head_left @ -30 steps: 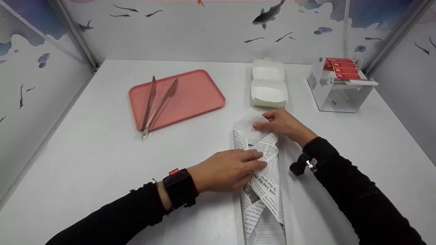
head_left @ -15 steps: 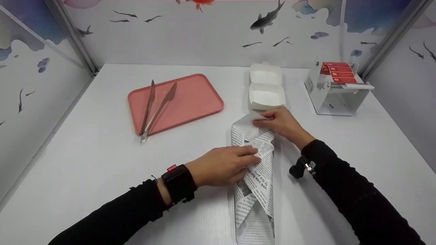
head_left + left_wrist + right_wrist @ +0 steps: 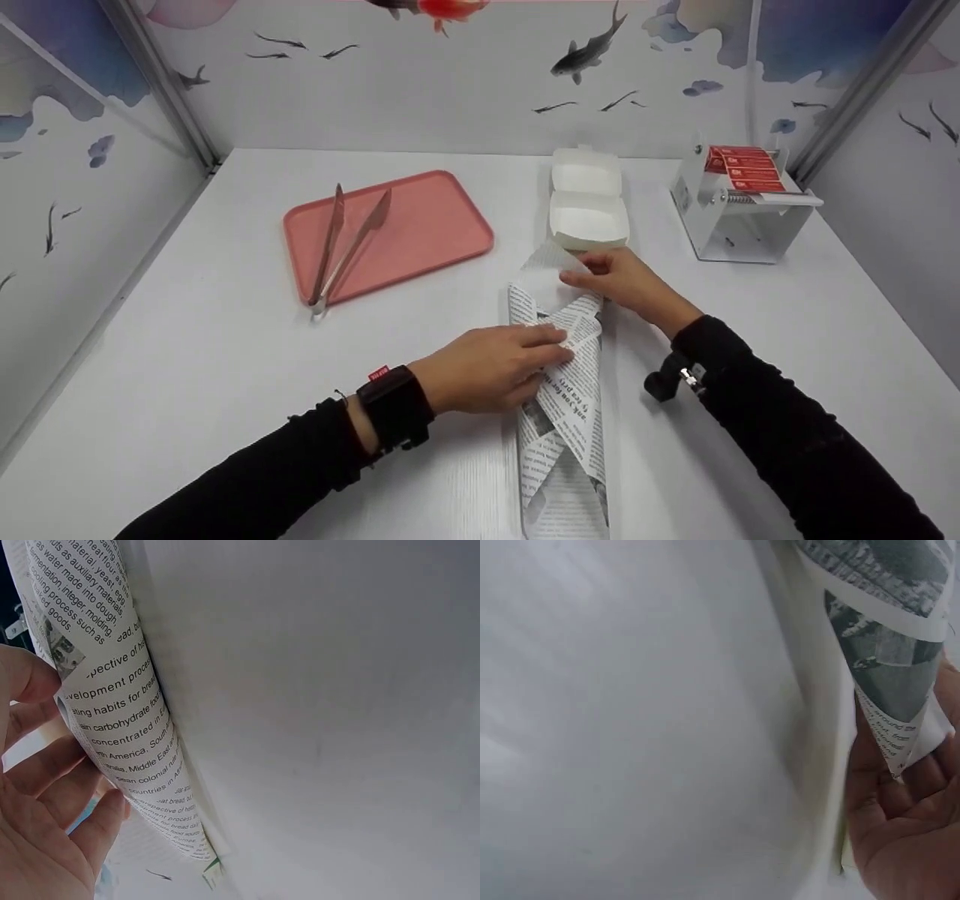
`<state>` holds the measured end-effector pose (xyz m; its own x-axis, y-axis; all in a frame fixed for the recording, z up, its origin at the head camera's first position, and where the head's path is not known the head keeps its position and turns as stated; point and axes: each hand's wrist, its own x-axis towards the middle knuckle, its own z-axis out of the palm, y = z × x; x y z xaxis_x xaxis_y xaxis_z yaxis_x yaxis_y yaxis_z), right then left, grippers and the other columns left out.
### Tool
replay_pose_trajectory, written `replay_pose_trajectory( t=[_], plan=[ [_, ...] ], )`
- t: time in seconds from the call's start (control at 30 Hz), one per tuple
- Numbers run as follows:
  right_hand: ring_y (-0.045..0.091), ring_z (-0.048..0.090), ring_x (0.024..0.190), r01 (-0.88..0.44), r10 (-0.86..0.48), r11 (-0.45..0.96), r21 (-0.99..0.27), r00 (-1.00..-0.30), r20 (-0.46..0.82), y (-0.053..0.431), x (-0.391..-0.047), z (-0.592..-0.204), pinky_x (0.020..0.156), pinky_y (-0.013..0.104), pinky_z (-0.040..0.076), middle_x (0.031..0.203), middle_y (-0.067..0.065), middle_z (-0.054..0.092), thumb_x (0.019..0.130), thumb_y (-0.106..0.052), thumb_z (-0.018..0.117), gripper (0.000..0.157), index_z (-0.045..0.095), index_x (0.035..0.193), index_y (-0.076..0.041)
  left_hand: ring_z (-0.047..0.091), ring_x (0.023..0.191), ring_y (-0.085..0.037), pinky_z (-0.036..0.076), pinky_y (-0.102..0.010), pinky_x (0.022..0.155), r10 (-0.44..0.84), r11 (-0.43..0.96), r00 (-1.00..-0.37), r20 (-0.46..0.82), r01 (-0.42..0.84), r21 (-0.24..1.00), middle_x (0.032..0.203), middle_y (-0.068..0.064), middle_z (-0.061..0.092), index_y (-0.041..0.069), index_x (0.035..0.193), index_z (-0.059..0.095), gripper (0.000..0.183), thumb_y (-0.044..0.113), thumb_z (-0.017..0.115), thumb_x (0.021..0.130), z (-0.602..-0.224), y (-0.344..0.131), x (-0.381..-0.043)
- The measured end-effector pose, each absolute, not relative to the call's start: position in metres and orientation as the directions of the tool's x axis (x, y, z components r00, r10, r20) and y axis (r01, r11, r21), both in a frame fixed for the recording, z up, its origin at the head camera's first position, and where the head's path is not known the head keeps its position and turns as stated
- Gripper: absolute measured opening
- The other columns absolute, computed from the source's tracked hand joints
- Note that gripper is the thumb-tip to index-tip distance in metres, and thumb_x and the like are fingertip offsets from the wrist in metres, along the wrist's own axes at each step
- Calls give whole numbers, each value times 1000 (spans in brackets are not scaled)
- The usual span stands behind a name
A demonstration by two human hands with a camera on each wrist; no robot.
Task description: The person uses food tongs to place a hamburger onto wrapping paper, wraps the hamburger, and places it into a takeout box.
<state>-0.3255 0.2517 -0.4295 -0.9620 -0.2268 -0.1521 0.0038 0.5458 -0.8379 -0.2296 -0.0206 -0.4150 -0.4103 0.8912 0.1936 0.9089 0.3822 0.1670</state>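
Note:
A long roll of newsprint wrapping paper (image 3: 566, 420) lies lengthwise on the white table, its flaps crossed over each other. My left hand (image 3: 484, 367) rests on the upper part of the roll, fingers loosely extended; in the left wrist view its fingertips and thumb touch the side of the printed roll (image 3: 142, 720). At the far end, my right hand (image 3: 630, 281) pinches the edge of the paper's pointed flap (image 3: 551, 277) between thumb and fingers. In the right wrist view, a paper corner (image 3: 900, 690) points down in front of the right hand (image 3: 907, 817). The roll's contents are hidden.
Just beyond the roll stands an opened white clamshell box (image 3: 589, 214). At the back left, metal tongs (image 3: 328, 247) lie across a pink tray (image 3: 431, 232). A label dispenser (image 3: 746, 210) with red stickers stands at the back right. Printed panels enclose the table.
The far flap of the paper has gone from a rounded end to a pointed one under my right hand. My left hand stays on the roll. The head view has shifted slightly.

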Motion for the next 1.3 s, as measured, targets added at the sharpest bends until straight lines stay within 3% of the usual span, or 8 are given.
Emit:
replay_pose_trajectory(
  t=[0.17, 0.37, 0.5, 0.67, 0.9, 1.3],
  plan=[
    [4, 70, 86, 212, -254, 439, -873, -903, -347, 263, -319, -431, 78, 20, 58, 99, -4, 73, 102, -28, 75, 57, 56, 144, 6, 61, 143, -21, 54, -38, 114, 889, 399, -425, 170, 901, 167, 158, -5, 60, 19, 148, 63, 43, 17, 60, 105, -415, -20, -229],
    [3, 74, 86, 280, -249, 339, -898, -894, -372, 266, -311, -435, 79, 19, 59, 91, -10, 77, 99, -17, 78, 53, 56, 142, 7, 61, 144, -19, 54, -37, 114, 889, 394, -420, 182, 904, 164, 156, -5, 62, 19, 147, 63, 42, 16, 61, 105, -415, -21, -230],
    [2, 74, 82, 274, -233, 271, -923, -911, -339, 263, -307, -441, 75, 19, 59, 86, -10, 79, 98, -14, 79, 35, 64, 126, 1, 62, 142, -19, 55, -36, 112, 887, 390, -415, 202, 908, 152, 155, -5, 62, 19, 146, 64, 42, 15, 61, 104, -416, -21, -230],
    [6, 76, 82, 254, -331, 98, -962, -904, -272, 259, -303, -448, 74, 19, 60, 88, -4, 78, 107, -7, 65, 10, 57, 113, -4, 64, 140, -19, 56, -35, 111, 883, 397, -420, 209, 906, 147, 155, -3, 62, 20, 146, 64, 43, 16, 61, 104, -418, -22, -230],
    [12, 76, 97, 246, -430, -87, -965, -883, -186, 252, -299, -453, 85, 25, 64, 111, 0, 73, 111, -5, 53, 21, 48, 132, -6, 64, 139, -17, 56, -34, 110, 879, 393, -416, 234, 909, 139, 154, -3, 63, 19, 145, 65, 42, 17, 62, 103, -418, -22, -229],
    [15, 79, 99, 258, -491, -273, -927, -866, -97, 254, -295, -456, 86, 28, 65, 112, 2, 76, 112, -4, 47, 23, 50, 135, -8, 66, 137, -17, 58, -34, 107, 879, 386, -410, 244, 912, 139, 154, -3, 63, 19, 144, 66, 42, 16, 63, 102, -421, -21, -228]
  ],
)
